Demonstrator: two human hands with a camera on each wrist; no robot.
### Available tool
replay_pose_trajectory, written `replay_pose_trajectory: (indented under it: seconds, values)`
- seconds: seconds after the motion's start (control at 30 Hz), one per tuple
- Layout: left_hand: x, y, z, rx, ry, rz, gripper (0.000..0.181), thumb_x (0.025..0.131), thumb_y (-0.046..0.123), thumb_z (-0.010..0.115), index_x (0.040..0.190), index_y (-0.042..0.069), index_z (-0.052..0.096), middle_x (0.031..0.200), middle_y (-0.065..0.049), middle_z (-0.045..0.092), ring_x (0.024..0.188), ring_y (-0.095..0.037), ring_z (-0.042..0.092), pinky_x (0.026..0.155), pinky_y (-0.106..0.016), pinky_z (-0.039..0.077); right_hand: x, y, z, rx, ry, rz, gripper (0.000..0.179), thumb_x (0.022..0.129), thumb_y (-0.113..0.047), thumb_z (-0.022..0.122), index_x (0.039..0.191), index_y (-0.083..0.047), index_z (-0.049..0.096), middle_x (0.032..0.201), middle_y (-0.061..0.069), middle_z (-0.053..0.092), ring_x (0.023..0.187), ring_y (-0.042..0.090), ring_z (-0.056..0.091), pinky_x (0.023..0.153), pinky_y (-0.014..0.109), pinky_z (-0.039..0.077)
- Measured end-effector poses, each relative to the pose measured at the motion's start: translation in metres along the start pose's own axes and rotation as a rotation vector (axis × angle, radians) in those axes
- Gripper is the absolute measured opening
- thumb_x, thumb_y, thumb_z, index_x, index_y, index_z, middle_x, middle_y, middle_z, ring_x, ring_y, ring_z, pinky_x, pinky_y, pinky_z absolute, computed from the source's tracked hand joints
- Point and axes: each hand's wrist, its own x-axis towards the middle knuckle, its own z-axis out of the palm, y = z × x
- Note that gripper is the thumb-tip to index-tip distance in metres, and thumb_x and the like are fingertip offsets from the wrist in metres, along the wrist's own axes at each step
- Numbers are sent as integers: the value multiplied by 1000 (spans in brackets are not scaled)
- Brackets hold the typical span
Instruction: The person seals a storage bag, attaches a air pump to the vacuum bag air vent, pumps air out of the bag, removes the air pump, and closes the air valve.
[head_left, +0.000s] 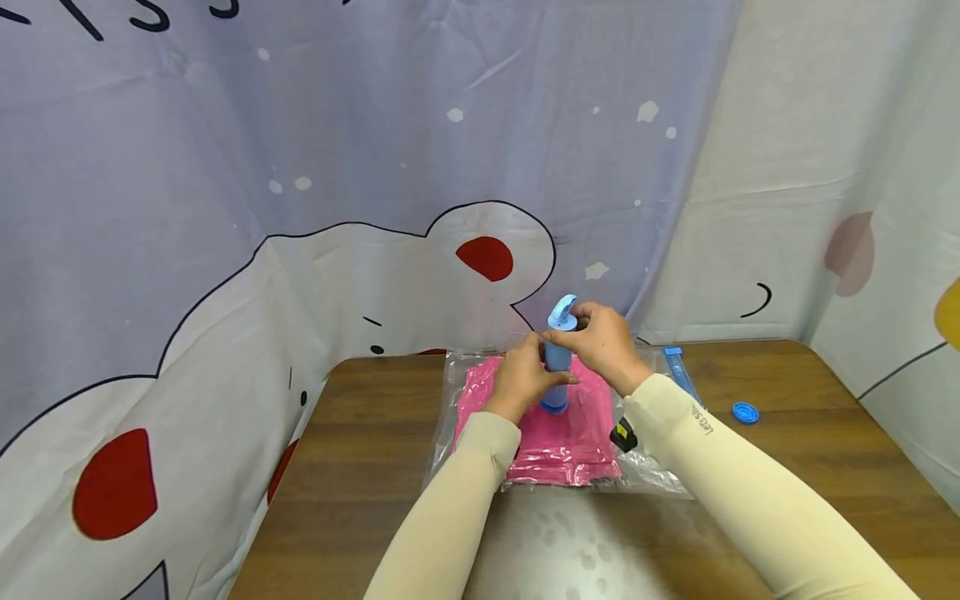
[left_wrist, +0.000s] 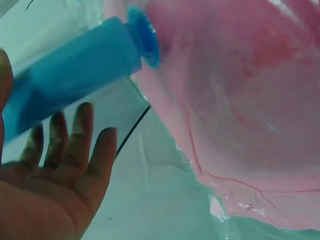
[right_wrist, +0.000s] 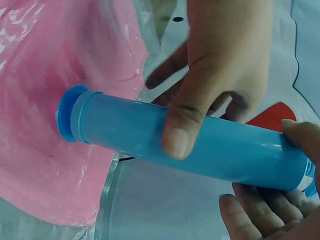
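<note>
A blue hand pump (head_left: 557, 360) with a curved handle on top stands nearly upright on a clear plastic bag (head_left: 455, 392) of folded pink cloth (head_left: 540, 450). My left hand (head_left: 517, 382) holds the pump's tube about its middle; in the right wrist view its thumb lies across the tube (right_wrist: 235, 150), with the fingers behind. Higher up, my right hand (head_left: 604, 343) grips the tube's top end, just below the handle. The left wrist view has the flared base (left_wrist: 145, 37) against the bag over the cloth.
A blue round cap (head_left: 746, 412) lies on the wooden table (head_left: 375, 467) to the right of the bag. Near the back edge is a blue plastic strip (head_left: 681, 375), partly behind my right sleeve. A printed curtain (head_left: 360, 283) hangs right behind the table.
</note>
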Motion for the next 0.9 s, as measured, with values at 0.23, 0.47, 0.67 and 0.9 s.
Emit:
replay_pose_trajectory:
  seconds: [0.23,0.47,0.67,0.9]
  values:
    - [8,-5,-16,-288,-167,81,64,99,23,91,156,9,65,153,-16,75,142,-39,73,117,-53,63,5,-2,0,128,-77,30,54,100,-20,85,147,2,72,145,25,77,138,39,73,119,54,59]
    - [7,-7,-11,-247,-154,87,48,100,23,90,141,9,69,142,-16,80,135,-37,78,112,-51,66,2,0,4,150,-101,25,51,97,-13,79,145,2,72,142,23,78,132,31,71,119,50,57]
    - [3,-5,-2,-151,-75,71,52,95,30,96,134,12,67,139,-15,82,129,-34,81,106,-48,68,-7,9,4,164,-123,27,65,103,-24,82,161,-6,61,150,24,73,140,37,70,120,54,56]
    - [1,3,3,-14,49,-1,55,89,44,99,123,14,66,115,-12,87,109,-32,85,90,-49,69,-7,12,6,187,-61,64,83,100,-41,89,161,0,50,158,24,65,149,43,64,124,59,54]
